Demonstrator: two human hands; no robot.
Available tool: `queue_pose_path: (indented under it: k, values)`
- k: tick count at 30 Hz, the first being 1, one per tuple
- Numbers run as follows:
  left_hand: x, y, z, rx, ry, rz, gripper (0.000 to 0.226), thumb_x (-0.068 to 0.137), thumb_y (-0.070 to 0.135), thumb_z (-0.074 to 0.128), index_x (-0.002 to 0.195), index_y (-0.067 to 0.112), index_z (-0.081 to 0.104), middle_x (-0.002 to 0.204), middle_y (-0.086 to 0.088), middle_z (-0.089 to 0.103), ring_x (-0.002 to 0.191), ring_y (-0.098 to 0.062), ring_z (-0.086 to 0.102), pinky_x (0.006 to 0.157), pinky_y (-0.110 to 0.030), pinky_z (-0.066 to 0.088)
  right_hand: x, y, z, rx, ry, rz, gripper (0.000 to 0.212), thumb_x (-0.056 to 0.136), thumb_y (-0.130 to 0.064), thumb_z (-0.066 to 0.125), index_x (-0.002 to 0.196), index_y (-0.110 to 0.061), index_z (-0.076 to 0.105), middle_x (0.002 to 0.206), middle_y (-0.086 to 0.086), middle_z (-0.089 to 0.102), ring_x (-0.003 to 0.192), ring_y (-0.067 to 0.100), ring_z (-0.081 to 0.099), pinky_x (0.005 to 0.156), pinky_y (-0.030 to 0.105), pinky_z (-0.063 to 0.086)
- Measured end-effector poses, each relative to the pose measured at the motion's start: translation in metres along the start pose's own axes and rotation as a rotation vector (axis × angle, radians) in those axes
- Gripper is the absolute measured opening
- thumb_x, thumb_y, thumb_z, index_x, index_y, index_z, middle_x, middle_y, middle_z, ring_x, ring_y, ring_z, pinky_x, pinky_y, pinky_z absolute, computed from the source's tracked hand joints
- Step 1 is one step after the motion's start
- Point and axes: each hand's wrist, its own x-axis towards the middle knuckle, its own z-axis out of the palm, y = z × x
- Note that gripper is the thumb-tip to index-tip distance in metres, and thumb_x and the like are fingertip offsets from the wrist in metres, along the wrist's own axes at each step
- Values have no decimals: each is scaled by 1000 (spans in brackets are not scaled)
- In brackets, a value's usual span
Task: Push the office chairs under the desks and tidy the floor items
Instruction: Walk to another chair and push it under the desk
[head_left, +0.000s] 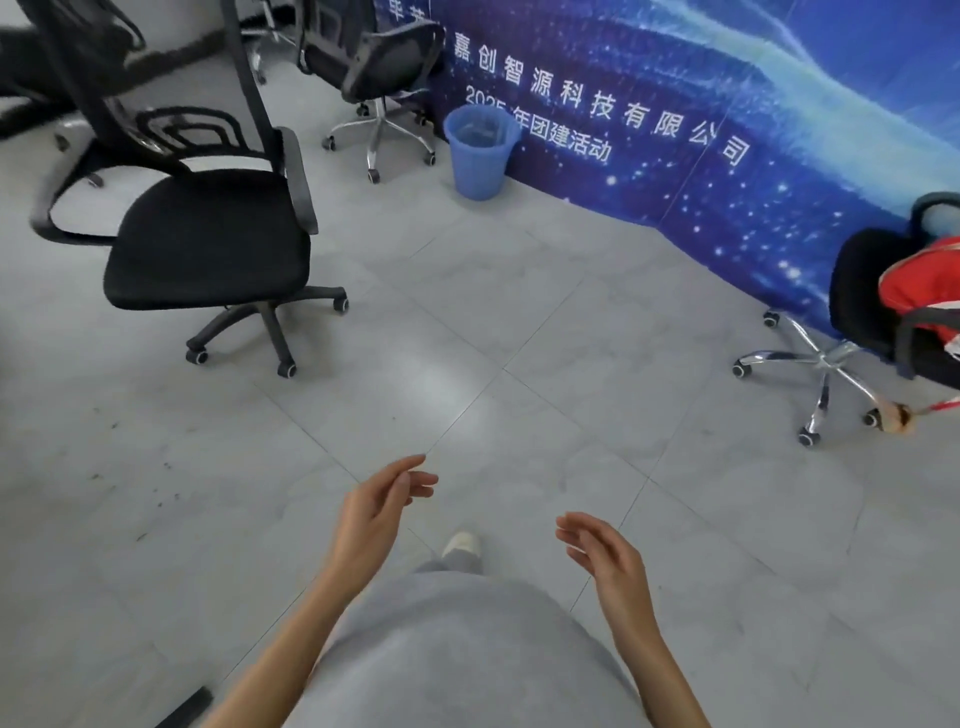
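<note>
A black mesh office chair (208, 239) with a black wheeled base stands on the grey tiled floor at the left. A second black chair (387, 62) on a chrome base stands farther back by the blue banner. At the right edge a third chair (872, 296) with a chrome base carries a red bag (924, 291). My left hand (382, 509) and my right hand (605, 551) hover empty in front of me with relaxed fingers, well short of any chair.
A blue plastic waste bin (480, 153) stands against the blue printed banner (727, 104) along the back right. More chair parts crowd the top left corner. A dark strip (187, 709) lies at the bottom left. Open tiled floor spreads in the middle.
</note>
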Motion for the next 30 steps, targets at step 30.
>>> queue_pose_path:
  k: [30]
  values:
    - [647,153,24,-179,574,-229,33,97,2,35,105,20,61,87,14,73,81,-9,68,73,-18,51,757,-405,203,-253,-597,-200,29,94,-1,44,94,-22,64,98,-3,69,91,7,67,81,22,51]
